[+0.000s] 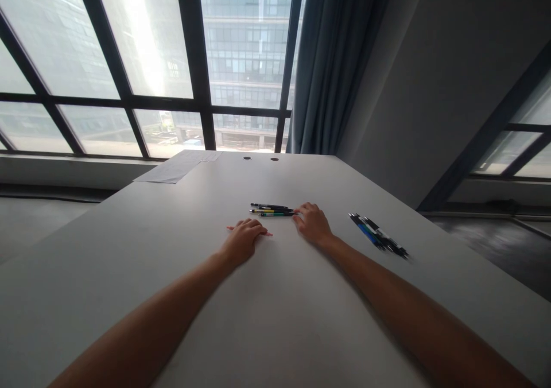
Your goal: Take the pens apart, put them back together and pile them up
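Observation:
A thin pink pen [267, 234] lies crosswise under my left hand [245, 239], its two ends sticking out on either side. The fingers of that hand are bent down over it. Just beyond, a small group of pens [271, 210] rests on the white table, roughly parallel, with black, yellow and green parts. My right hand [313, 221] is at their right ends, thumb and forefinger closed about the tip of the nearer pens. Its other fingers are curled, and which pen it grips is partly hidden.
A second bunch of pens [379, 236], black and blue, lies to the right of my right arm. Paper sheets [167, 170] cover the table's far left corner. Two round inserts [247, 158] sit near the far edge of the table [267, 319]. Windows and a curtain [327, 61] stand behind.

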Available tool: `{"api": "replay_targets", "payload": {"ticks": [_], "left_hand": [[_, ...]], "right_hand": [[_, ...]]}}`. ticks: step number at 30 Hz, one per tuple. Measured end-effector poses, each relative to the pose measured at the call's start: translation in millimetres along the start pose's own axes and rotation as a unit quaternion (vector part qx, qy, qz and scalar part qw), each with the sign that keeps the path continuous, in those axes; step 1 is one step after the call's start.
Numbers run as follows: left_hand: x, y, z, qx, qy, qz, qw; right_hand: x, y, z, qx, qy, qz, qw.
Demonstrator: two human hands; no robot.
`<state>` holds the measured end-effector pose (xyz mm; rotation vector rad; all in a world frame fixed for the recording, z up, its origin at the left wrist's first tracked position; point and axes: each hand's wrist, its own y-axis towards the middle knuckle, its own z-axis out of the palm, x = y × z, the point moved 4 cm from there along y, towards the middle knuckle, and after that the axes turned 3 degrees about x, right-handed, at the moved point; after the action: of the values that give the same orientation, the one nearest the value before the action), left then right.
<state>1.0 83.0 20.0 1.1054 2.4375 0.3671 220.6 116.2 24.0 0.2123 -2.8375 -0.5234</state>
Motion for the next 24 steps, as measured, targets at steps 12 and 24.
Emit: {"api": "replay_targets", "payload": {"ticks": [12,24], "left_hand": [[-1.5,-2.0,-1.8,-0.043,0.034,-0.017,0.998],[-8.6,-5.2,-11.9,-0.115,0.098,-0.011,0.988]], "right_hand": [[2.8,1.8,0.0,0.07,0.027,-0.016,0.997],[30.6,-17.9,-23.2,0.026,0.036,0.018,0.999]]}}
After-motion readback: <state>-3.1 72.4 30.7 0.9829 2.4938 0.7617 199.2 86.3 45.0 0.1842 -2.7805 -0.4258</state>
